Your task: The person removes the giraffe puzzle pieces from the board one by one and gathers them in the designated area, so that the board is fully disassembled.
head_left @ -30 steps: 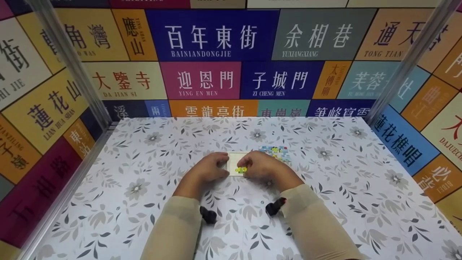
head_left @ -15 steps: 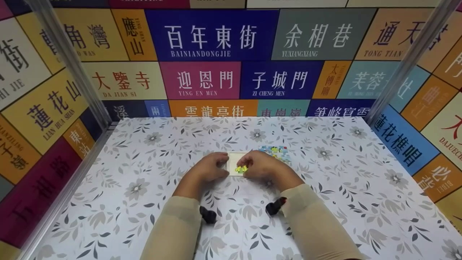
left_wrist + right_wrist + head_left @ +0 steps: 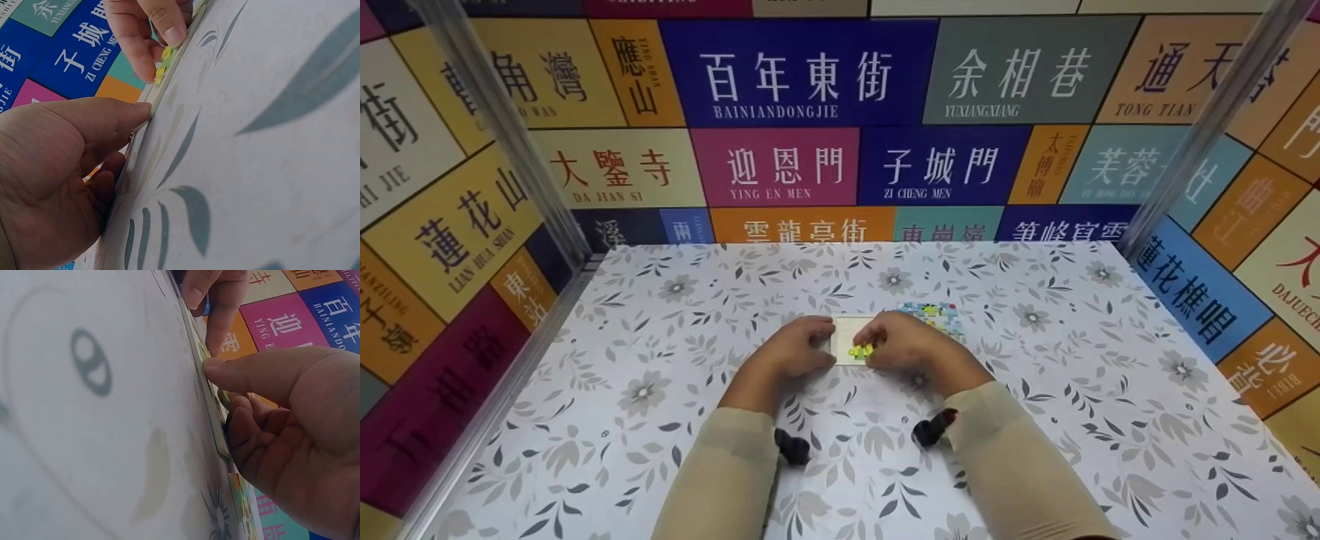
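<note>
A small, pale, shallow puzzle tray (image 3: 844, 330) lies flat on the table between the two hands. My left hand (image 3: 801, 346) grips its left side, thumb on the near edge and fingers toward the far edge. Bright yellow-green puzzle pieces (image 3: 860, 352), seemingly joined, lie at the near right part of the tray. My right hand (image 3: 907, 341) reaches over the tray's right side and pinches these pieces by their right end. In the left wrist view, the yellow-green pieces (image 3: 163, 66) sit along the tray edge beneath the right fingers. The right hand covers the tray's right part.
Behind the right hand lies a blue, yellow and white patterned puzzle card (image 3: 936, 313), partly covered. A white tablecloth (image 3: 645, 465) with grey leaves and flowers covers the table. Colourful sign-printed panels (image 3: 802, 75) stand behind, with clear posts (image 3: 1200, 127) at the corners.
The yellow-green pieces have shifted and turned very slightly under the right fingers. Both hands stay almost in the same place, and the tray has not visibly moved.
</note>
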{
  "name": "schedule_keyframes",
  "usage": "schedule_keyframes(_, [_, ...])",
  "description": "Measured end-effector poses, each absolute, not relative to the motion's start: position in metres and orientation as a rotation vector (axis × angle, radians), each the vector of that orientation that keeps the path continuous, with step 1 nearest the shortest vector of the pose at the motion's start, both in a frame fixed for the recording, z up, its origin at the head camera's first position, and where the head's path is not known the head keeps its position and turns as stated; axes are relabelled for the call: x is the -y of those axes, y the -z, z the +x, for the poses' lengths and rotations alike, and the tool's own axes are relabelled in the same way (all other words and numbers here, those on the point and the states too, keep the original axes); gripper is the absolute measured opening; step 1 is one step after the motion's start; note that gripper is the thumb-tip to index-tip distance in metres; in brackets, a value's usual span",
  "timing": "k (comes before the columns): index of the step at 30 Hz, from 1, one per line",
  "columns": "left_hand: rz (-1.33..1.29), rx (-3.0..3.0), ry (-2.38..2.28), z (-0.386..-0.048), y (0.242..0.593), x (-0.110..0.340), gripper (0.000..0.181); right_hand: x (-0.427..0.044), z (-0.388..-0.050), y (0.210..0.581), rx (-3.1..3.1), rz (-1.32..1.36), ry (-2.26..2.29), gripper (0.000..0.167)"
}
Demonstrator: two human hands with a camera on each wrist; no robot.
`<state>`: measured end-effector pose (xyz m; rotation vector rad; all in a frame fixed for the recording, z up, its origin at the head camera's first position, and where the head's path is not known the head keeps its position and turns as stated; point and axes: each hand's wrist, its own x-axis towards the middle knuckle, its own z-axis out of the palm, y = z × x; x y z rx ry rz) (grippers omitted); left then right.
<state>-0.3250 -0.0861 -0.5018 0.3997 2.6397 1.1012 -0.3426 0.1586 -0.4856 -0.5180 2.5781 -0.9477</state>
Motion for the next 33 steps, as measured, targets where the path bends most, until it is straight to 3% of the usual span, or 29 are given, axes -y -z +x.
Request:
schedule_keyframes(13, [0.427,-2.633,-1.122,-0.325,0.503,0.087,0.062,-0.173,-0.346,0.468,-2.610,-0.545,0.967,0.047])
schedule_keyframes(33, [0.404,-2.634,-1.137,-0.325,0.503,0.086,0.062,-0.280,-0.350,0.466,-2.616,-0.378,1.070,0.050])
